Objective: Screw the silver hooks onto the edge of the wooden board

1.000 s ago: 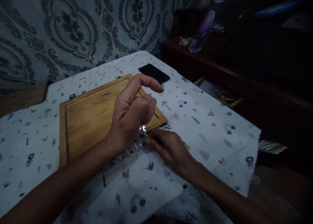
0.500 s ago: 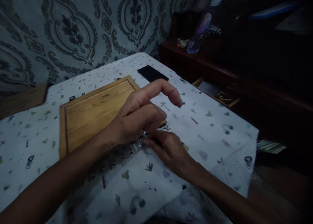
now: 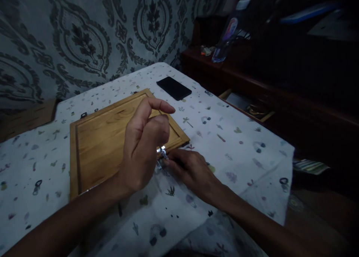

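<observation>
A wooden panel (image 3: pixel 101 141) with a grooved border lies flat on the patterned cloth, looking like a small cabinet door. At its near edge is a shiny metal hinge (image 3: pixel 162 151), partly hidden by my fingers. Over the panel's near right part is my left hand (image 3: pixel 146 144), its index finger bent outward and the others curled in. Whatever those curled fingers hold, if anything, is out of sight. My right hand (image 3: pixel 190 171) rests beside the panel's near corner, thumb and fingers pinched on the metal hinge.
A black phone (image 3: pixel 174 88) lies beyond the panel. Brown cardboard (image 3: pixel 30 116) is at the far left. To the right, a dark wooden desk holds a plastic bottle (image 3: pixel 228 32), and an open drawer (image 3: pixel 246 105) sticks out by the table edge. Small dark hardware (image 3: pixel 83 115) shows along the panel's far edge.
My left hand has turned more upright and drawn back to the left, showing more of the panel's corner and the metal hinge. My right hand has stayed nearly in place.
</observation>
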`<state>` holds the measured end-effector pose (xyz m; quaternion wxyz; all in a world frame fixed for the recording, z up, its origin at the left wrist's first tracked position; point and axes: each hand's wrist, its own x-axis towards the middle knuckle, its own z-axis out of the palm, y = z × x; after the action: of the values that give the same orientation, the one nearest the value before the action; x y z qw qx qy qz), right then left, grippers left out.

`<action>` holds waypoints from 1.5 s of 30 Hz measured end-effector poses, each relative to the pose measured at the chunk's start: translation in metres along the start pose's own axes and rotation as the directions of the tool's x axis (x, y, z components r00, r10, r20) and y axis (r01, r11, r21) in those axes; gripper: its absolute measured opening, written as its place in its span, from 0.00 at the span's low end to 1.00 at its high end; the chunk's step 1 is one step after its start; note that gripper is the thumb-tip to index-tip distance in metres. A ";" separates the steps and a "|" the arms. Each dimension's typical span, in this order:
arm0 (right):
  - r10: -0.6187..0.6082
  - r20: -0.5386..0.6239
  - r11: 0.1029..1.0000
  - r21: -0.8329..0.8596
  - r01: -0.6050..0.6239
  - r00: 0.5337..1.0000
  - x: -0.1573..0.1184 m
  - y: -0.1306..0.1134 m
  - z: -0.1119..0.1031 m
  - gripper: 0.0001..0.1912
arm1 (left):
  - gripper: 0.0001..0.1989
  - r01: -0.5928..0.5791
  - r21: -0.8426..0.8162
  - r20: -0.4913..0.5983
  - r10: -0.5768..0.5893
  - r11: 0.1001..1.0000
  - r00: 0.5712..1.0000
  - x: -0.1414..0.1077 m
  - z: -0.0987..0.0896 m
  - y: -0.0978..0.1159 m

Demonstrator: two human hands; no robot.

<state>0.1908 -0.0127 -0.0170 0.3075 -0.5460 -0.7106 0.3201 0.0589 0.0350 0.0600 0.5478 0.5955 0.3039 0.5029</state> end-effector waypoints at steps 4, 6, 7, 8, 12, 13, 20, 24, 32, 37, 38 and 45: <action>-0.009 0.011 1.000 0.026 0.009 1.000 0.001 -0.002 -0.001 0.16 | 0.10 0.019 -0.110 0.115 -0.006 0.994 0.993 0.005 0.001 -0.002; -0.003 0.019 0.999 0.033 0.003 1.000 0.001 -0.002 -0.002 0.16 | 0.10 0.060 -0.120 0.190 -0.037 0.991 0.981 0.011 -0.002 -0.001; 0.001 0.017 0.999 0.032 -0.002 1.000 0.001 -0.002 -0.001 0.16 | 0.09 0.077 -0.119 0.209 -0.050 0.990 0.977 0.013 -0.004 -0.001; 0.004 0.010 1.000 0.027 -0.004 1.000 0.001 -0.001 -0.001 0.16 | 0.08 0.088 -0.118 0.215 -0.062 0.989 0.975 0.016 -0.006 0.000; -0.005 0.007 1.000 0.000 0.005 1.000 0.000 0.001 0.000 0.15 | 0.06 0.036 -0.024 0.122 -0.033 0.999 0.992 0.020 -0.011 0.001; -0.006 0.012 1.000 -0.008 0.006 1.000 0.000 0.002 0.000 0.15 | 0.06 0.008 0.019 0.076 -0.010 1.000 0.997 0.018 -0.011 0.001; 0.008 0.025 1.000 -0.026 -0.007 1.000 0.000 0.000 -0.002 0.16 | 0.03 -0.034 0.008 -0.047 0.034 0.999 0.998 0.007 0.006 0.000; -0.005 0.019 1.000 -0.005 0.005 1.000 0.001 0.000 -0.002 0.15 | 0.04 0.010 -0.058 0.065 -0.006 0.998 0.998 0.018 0.008 -0.004; -0.022 -0.007 0.999 -0.034 0.022 1.000 0.000 0.003 0.001 0.14 | 0.06 0.096 -0.023 0.209 -0.089 0.995 0.974 0.028 -0.010 0.001; -0.011 0.015 1.000 -0.027 0.012 1.000 0.000 0.000 0.000 0.14 | 0.06 0.015 0.114 -0.018 -0.013 0.993 1.000 0.013 -0.002 0.007; -0.007 0.014 1.000 -0.026 0.007 1.000 0.000 0.000 -0.001 0.15 | 0.06 0.019 0.081 -0.013 -0.018 0.997 1.000 0.011 0.001 0.006; 0.014 0.024 1.000 0.026 -0.015 1.000 -0.001 -0.001 -0.001 0.14 | 0.06 0.002 -0.111 0.107 0.010 0.994 0.994 0.005 0.010 -0.007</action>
<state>0.1914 -0.0137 -0.0156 0.3037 -0.5432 -0.7061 0.3379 0.0715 0.0375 0.0555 0.5947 0.5909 0.2445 0.4873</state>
